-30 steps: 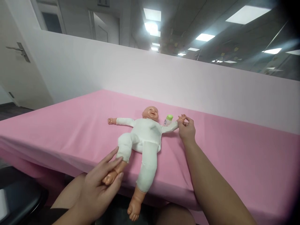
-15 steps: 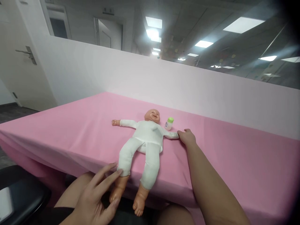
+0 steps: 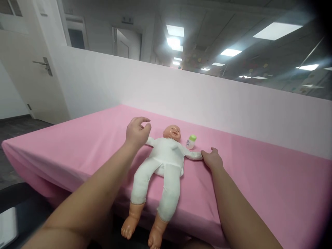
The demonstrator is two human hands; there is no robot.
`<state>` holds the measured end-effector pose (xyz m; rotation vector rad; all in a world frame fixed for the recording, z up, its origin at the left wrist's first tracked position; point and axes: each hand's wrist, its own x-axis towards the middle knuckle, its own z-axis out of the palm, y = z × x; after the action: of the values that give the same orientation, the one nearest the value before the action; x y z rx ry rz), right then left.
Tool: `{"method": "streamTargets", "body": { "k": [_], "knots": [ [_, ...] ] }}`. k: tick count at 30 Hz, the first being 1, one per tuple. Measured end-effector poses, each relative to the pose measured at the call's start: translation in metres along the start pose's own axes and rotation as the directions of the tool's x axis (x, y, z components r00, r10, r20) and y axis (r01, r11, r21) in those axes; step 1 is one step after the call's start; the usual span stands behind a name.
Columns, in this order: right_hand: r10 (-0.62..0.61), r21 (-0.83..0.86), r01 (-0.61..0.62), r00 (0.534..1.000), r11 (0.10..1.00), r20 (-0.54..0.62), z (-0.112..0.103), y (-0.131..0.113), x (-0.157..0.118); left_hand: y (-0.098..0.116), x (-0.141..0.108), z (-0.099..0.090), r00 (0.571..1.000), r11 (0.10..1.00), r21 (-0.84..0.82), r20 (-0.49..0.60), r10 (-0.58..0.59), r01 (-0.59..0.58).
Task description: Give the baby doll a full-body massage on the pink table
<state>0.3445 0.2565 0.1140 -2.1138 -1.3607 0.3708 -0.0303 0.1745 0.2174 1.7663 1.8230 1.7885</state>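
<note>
Doll (image 3: pixel 166 157): on its back on the pink cloth (image 3: pixel 254 186), just left of the bottle (image 3: pixel 191 142), with its legs reaching from there toward the person.
White cloth body (image 3: pixel 169 148): looks soft and stuffed, so I think it squishes and bends. The tummy sides look like the best place to lift it.
Head (image 3: pixel 172 132): left of the bottle. It looks hard, smooth and shiny, maybe a bit slippery. Cup it from below.
Feet (image 3: pixel 129 225): the parts farthest from the bottle. They look firm. The ankles are thin, so fingers should go round them well.
Weight: I guess light, but floppy at the arms and legs. It does not look easy to break.
Right hand (image 3: pixel 214 160): right of the bottle and closer to the person, over the end of the doll's arm. I cannot tell how tight it holds.
Left hand (image 3: pixel 137 131): well left of the bottle, by the doll's other arm. Thumb and finger are apart, and I see nothing between them.
</note>
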Motion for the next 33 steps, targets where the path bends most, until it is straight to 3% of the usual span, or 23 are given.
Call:
{"method": "streamTargets", "body": {
  "k": [2, 6, 8, 10, 13, 15, 17, 19, 22, 25, 27, 30, 33],
  "knots": [
    [0.022, -0.007, -0.022, 1.000, 1.000, 0.005, 0.002, 0.001, 0.003, -0.027, 0.028, 0.008, 0.979, 0.989, 0.090, 0.152, -0.133, 0.120],
    [0.043, -0.017, -0.043, 0.999, 0.999, 0.023, 0.004, 0.002, 0.009, -0.087, 0.056, 0.006, 0.924, 0.964, 0.234, 0.327, -0.198, 0.123],
    [0.056, -0.022, -0.055, 0.998, 0.998, 0.024, 0.004, 0.002, 0.011, -0.107, 0.061, 0.001, 0.863, 0.948, 0.266, 0.420, -0.279, 0.176],
    [0.066, -0.032, -0.066, 0.998, 0.997, 0.011, 0.004, 0.002, 0.011, -0.118, 0.064, -0.004, 0.785, 0.929, 0.322, 0.521, -0.334, 0.182],
    [0.070, -0.039, -0.071, 0.997, 0.997, -0.040, 0.004, 0.002, 0.007, -0.122, 0.067, -0.004, 0.682, 0.868, 0.495, 0.620, -0.388, 0.043],
    [0.054, -0.014, -0.056, 0.991, 0.998, -0.121, 0.003, 0.002, 0.003, -0.121, 0.067, -0.001, 0.652, 0.791, 0.610, 0.620, -0.437, -0.051],
    [-0.010, 0.042, 0.022, 0.963, 0.999, -0.271, 0.001, 0.002, -0.001, -0.120, 0.066, 0.000, 0.663, 0.729, 0.679, 0.585, -0.467, -0.085],
    [-0.098, 0.091, 0.153, 0.892, 0.984, -0.441, -0.003, -0.001, -0.008, -0.120, 0.065, 0.000, 0.691, 0.703, 0.708, 0.545, -0.475, -0.075],
    [-0.186, 0.136, 0.317, 0.797, 0.939, -0.574, -0.016, -0.013, -0.029, -0.120, 0.065, -0.004, 0.701, 0.727, 0.686, 0.531, -0.476, -0.026],
    [-0.269, 0.189, 0.445, 0.773, 0.875, -0.575, -0.029, -0.023, -0.076, -0.120, 0.065, -0.008, 0.695, 0.853, 0.522, 0.607, -0.386, 0.018],
    [-0.362, 0.210, 0.557, 0.737, 0.804, -0.570, -0.032, -0.018, -0.124, -0.120, 0.064, -0.008, 0.738, 0.935, 0.354, 0.624, -0.255, 0.024],
    [-0.509, 0.260, 0.676, 0.708, 0.690, -0.490, -0.022, 0.011, -0.205, -0.118, 0.061, -0.001, 0.841, 0.986, 0.161, 0.526, -0.127, 0.048],
    [-0.671, 0.245, 0.781, 0.620, 0.574, -0.407, -0.003, 0.047, -0.272, -0.120, 0.057, 0.012, 0.881, 0.982, -0.024, 0.446, -0.157, 0.187]
  ]
}}
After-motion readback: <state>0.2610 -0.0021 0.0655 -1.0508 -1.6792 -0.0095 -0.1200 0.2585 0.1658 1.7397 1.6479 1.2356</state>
